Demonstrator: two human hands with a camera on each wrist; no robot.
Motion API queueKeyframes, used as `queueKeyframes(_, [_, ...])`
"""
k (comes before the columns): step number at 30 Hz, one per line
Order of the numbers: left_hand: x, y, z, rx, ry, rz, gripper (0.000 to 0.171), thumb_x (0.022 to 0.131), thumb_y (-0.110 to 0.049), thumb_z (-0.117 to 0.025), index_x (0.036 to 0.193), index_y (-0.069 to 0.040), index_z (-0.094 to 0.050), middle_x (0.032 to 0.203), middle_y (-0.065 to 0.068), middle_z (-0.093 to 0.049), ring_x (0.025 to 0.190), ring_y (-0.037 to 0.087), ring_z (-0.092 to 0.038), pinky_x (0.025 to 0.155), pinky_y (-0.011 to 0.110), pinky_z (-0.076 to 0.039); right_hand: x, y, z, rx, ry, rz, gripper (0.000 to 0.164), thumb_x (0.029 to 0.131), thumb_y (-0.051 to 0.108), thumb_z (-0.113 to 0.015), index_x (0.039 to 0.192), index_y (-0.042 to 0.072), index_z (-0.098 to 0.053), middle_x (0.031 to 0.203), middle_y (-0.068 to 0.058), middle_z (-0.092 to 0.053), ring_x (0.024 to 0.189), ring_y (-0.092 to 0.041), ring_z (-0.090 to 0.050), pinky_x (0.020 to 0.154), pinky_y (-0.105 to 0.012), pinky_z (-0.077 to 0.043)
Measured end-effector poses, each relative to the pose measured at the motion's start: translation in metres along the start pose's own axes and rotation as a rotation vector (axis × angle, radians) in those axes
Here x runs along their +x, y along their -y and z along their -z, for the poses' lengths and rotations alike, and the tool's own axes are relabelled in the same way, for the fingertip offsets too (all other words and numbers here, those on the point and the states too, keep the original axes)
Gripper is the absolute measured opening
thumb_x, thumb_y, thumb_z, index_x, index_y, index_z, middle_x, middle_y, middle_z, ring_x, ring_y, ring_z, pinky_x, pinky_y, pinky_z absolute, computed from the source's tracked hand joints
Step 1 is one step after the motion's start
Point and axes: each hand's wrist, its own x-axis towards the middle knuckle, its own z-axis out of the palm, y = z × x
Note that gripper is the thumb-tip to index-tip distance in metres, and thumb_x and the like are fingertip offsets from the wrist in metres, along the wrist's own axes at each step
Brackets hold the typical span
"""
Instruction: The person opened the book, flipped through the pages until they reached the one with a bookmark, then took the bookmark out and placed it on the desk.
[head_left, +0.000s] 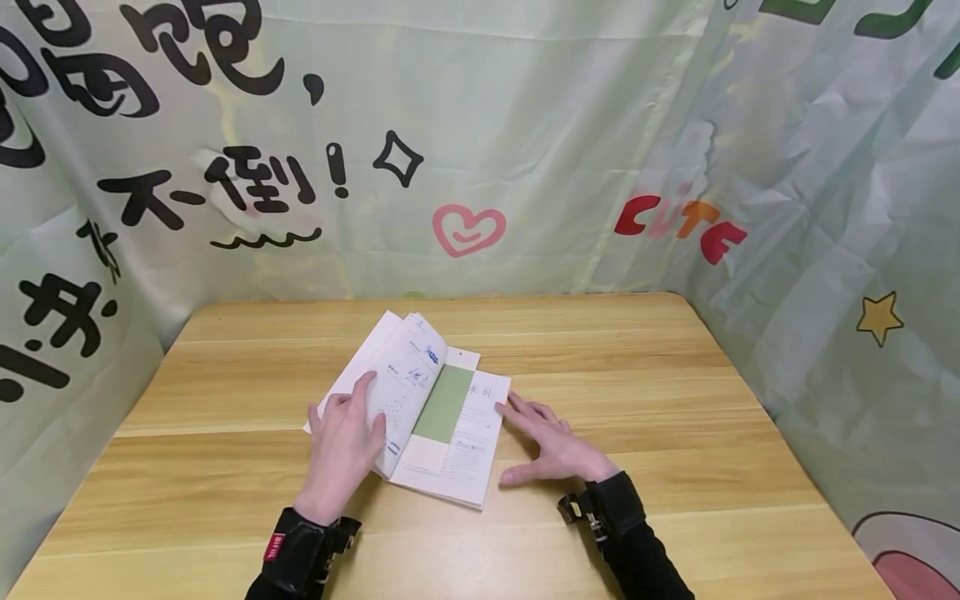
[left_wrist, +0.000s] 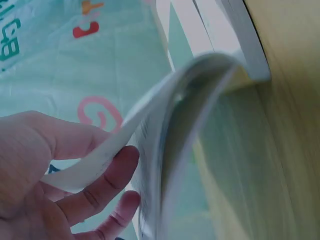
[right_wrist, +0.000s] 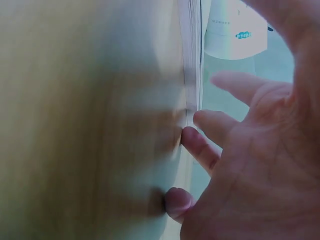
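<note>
An open book (head_left: 480,433) lies on the table, its left leaves lifted and leaning over. The page (head_left: 408,367) facing up carries print and blue marks. Along the inner side of the right-hand page runs a green and white slip (head_left: 444,404). My left hand (head_left: 341,446) holds the lifted leaves; in the left wrist view one leaf (left_wrist: 95,162) passes between thumb and fingers, and the rest curve behind. On the other side, my right hand (head_left: 555,446) is spread, fingers loosely extended, with fingertips (right_wrist: 192,137) at the book's right edge and nothing in its grip.
The wooden table (head_left: 637,375) bears the book and stretches to both sides. A pale printed cloth (head_left: 555,125) hangs behind it and along the sides. Black bands (head_left: 615,504) with small cameras are strapped round both wrists.
</note>
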Motion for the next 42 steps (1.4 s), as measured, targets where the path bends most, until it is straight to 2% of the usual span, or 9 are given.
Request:
queueKeyframes(5, [0.002,0.009,0.003,0.022,-0.003,0.029,0.046,0.077,-0.012,-0.073,0.12,0.002,-0.062,0.086,0.024,-0.07,0.092,0.041,-0.058,0.079,0.065,-0.042,0.0,0.001,0.0,-0.009,0.009,-0.001,0.094,0.073,0.055,-0.072,0.15,0.017,-0.034,0.159,-0.015,-0.01,0.139,-0.041,-0.014,0.099,-0.077,-0.015])
queueKeyframes(15, [0.003,0.017,0.012,-0.066,0.01,0.053,0.029,0.075,-0.004,-0.074,0.102,0.007,-0.07,0.092,0.025,-0.07,0.089,0.04,-0.056,0.074,0.051,-0.046,0.001,-0.001,-0.001,0.011,-0.014,-0.012,0.092,0.076,0.054,-0.071,0.15,0.014,-0.035,0.159,-0.015,-0.012,0.139,-0.04,-0.014,0.1,-0.075,-0.015])
queueKeyframes(18, [0.003,0.019,0.013,-0.092,0.033,0.066,0.026,0.077,-0.004,-0.072,0.101,0.006,-0.071,0.088,0.023,-0.07,0.077,0.033,-0.056,0.064,0.043,-0.046,0.001,-0.001,0.0,0.014,-0.017,-0.008,0.092,0.077,0.054,-0.07,0.15,0.012,-0.034,0.158,-0.017,-0.012,0.138,-0.042,-0.014,0.099,-0.076,-0.016])
queueKeyframes(22, [0.002,0.02,0.013,-0.138,0.103,0.085,0.022,0.079,-0.004,-0.069,0.1,0.003,-0.072,0.067,0.011,-0.061,0.055,0.019,-0.044,0.048,0.029,-0.034,0.001,-0.002,0.0,0.016,-0.013,-0.009,0.093,0.077,0.055,-0.069,0.151,0.011,-0.032,0.158,-0.018,-0.011,0.138,-0.041,-0.014,0.099,-0.077,-0.016])
queueKeyframes(26, [0.0,0.019,0.013,-0.193,0.22,0.099,0.025,0.081,-0.004,-0.065,0.106,-0.002,-0.069,0.057,0.001,-0.04,0.046,0.012,-0.035,0.044,0.023,-0.026,0.001,-0.003,0.002,0.038,-0.026,-0.005,0.091,0.079,0.053,-0.068,0.15,0.007,-0.033,0.158,-0.018,-0.012,0.138,-0.04,-0.016,0.099,-0.076,-0.018])
queueKeyframes(29, [-0.001,0.019,0.014,-0.223,0.293,0.099,0.029,0.081,-0.004,-0.065,0.11,-0.004,-0.066,0.057,-0.001,-0.038,0.046,0.012,-0.034,0.044,0.022,-0.024,0.001,-0.004,0.004,0.051,-0.043,-0.003,0.087,0.081,0.049,-0.068,0.148,0.004,-0.035,0.158,-0.019,-0.013,0.137,-0.04,-0.018,0.101,-0.072,-0.023])
queueKeyframes(33, [-0.002,0.02,0.014,-0.24,0.352,0.091,0.033,0.079,-0.005,-0.066,0.112,-0.004,-0.064,0.059,-0.001,-0.04,0.048,0.011,-0.035,0.046,0.023,-0.025,0.002,-0.005,0.005,0.072,-0.057,-0.009,0.084,0.083,0.044,-0.068,0.147,0.0,-0.036,0.157,-0.021,-0.014,0.136,-0.039,-0.019,0.102,-0.067,-0.028])
queueKeyframes(38, [-0.001,0.019,0.012,-0.256,0.394,0.088,0.035,0.078,-0.005,-0.067,0.113,-0.004,-0.062,0.061,-0.001,-0.041,0.051,0.012,-0.037,0.049,0.024,-0.027,0.002,-0.004,0.007,0.087,-0.065,-0.027,0.081,0.084,0.041,-0.068,0.145,-0.003,-0.037,0.157,-0.022,-0.015,0.135,-0.04,-0.02,0.102,-0.065,-0.029])
queueKeyframes(42, [0.0,0.019,0.012,-0.27,0.399,0.091,0.037,0.078,-0.005,-0.068,0.114,-0.003,-0.061,0.063,0.0,-0.042,0.053,0.013,-0.038,0.051,0.025,-0.028,0.003,-0.002,0.008,0.046,-0.106,-0.033,0.076,0.085,0.04,-0.068,0.142,-0.004,-0.043,0.154,-0.025,-0.022,0.133,-0.042,-0.025,0.102,-0.065,-0.029])
